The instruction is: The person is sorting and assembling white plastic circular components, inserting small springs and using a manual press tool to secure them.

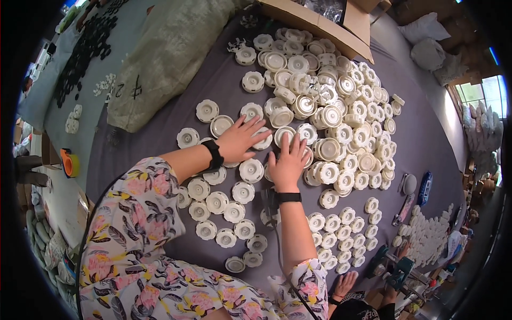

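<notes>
My left hand [238, 142] lies flat with its fingers spread over several white round plastic parts with notched rims. Its fingertips reach a white disc [263, 140]. Close beside it, my right hand [288, 166] is also spread open, its fingertips resting on another disc [284, 136] at the left edge of a large heap of the same parts [341, 117]. Neither hand grips anything. Below my left hand, loose discs [217, 202] sit singly on the dark cloth [176, 114]. To the right of my right forearm, more discs [344, 232] stand in close rows.
A pale woven sack [165, 58] lies at the far left, and a cardboard box [320, 25] at the back. Lower right are a green machine [392, 268], another person's hand [345, 284] and many small white pieces [431, 237]. A blue object [425, 188] lies near the right edge.
</notes>
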`<state>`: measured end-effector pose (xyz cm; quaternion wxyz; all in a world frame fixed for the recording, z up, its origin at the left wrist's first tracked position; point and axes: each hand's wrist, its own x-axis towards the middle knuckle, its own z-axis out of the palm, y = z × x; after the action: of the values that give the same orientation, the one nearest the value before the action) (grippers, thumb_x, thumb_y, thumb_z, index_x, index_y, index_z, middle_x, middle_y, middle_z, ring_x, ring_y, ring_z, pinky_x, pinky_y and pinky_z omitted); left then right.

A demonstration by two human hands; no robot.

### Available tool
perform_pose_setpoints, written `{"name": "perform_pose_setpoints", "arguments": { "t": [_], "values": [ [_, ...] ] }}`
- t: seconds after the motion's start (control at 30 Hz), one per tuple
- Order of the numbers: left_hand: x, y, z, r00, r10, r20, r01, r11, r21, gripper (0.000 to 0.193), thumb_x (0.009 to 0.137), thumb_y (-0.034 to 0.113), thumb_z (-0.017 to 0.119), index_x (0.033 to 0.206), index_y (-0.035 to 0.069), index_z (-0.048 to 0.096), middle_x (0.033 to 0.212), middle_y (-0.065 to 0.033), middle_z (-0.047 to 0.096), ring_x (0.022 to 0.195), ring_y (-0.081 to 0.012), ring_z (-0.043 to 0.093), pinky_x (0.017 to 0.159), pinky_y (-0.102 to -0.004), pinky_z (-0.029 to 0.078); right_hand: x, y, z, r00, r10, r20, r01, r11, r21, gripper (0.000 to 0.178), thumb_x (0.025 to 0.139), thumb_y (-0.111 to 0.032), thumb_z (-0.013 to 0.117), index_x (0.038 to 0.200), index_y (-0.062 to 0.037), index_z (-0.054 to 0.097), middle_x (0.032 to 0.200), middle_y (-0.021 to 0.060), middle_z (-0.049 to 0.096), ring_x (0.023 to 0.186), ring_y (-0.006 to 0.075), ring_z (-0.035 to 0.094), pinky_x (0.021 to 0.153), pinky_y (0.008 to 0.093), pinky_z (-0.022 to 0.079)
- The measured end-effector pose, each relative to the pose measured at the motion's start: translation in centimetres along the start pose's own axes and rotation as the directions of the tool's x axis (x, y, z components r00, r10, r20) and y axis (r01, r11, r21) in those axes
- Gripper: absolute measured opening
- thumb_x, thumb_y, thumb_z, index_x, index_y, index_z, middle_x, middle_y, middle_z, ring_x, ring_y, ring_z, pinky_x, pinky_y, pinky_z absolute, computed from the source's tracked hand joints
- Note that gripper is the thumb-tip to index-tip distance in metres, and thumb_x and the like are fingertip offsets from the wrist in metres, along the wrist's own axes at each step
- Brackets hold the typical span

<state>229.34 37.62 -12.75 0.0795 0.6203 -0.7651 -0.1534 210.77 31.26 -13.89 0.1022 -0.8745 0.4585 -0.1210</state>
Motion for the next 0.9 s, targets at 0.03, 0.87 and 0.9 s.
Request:
{"name": "perform_pose_setpoints", "arguments": {
  "t": [0.03, 0.87, 0.9],
  "values": [
    [-1.1, -0.5, -0.3, 0.999, 0.024, 0.048, -0.024, 1.0, -0.006, 0.07, 0.079, 0.034, 0.061, 0.139, 0.013, 0.031, 0.144, -0.0165, 0.027, 0.136, -0.0337, 0.02, 0.108, -0.0537, 0.018, -0.5, -0.7, -0.2, 0.999, -0.031, 0.029, 0.03, 0.999, 0.033, 0.057, 0.074, -0.027, 0.066, 0.127, -0.0141, 0.048, 0.135, 0.0176, 0.038, 0.129, 0.0399, 0.029, 0.104, 0.0557, 0.021],
    [5.3, -3.0, -1.3, 0.976, 0.175, -0.129, -0.19, 0.976, -0.112, 0.049, 0.07, 0.017, 0.063, 0.117, 0.012, 0.051, 0.128, -0.0102, 0.047, 0.11, -0.0295, 0.051, 0.092, -0.0411, 0.041, 0.5, -3.5, -1.2, 0.979, -0.188, 0.078, 0.154, 0.936, 0.318, 0.048, 0.071, -0.021, 0.073, 0.112, -0.0043, 0.055, 0.114, 0.0147, 0.053, 0.098, 0.0297, 0.055, 0.081, 0.0391, 0.047],
    [5.9, -3.3, -1.8, 0.995, 0.102, -0.005, -0.102, 0.991, -0.085, 0.05, 0.074, 0.019, 0.064, 0.122, 0.012, 0.049, 0.132, -0.0087, 0.046, 0.112, -0.0311, 0.051, 0.09, -0.0405, 0.043, 0.7, -3.3, -0.8, 0.987, -0.128, 0.097, 0.083, 0.923, 0.375, 0.044, 0.073, -0.021, 0.071, 0.11, -0.0034, 0.056, 0.113, 0.0151, 0.053, 0.094, 0.029, 0.057, 0.077, 0.0383, 0.048]
  ]
}}
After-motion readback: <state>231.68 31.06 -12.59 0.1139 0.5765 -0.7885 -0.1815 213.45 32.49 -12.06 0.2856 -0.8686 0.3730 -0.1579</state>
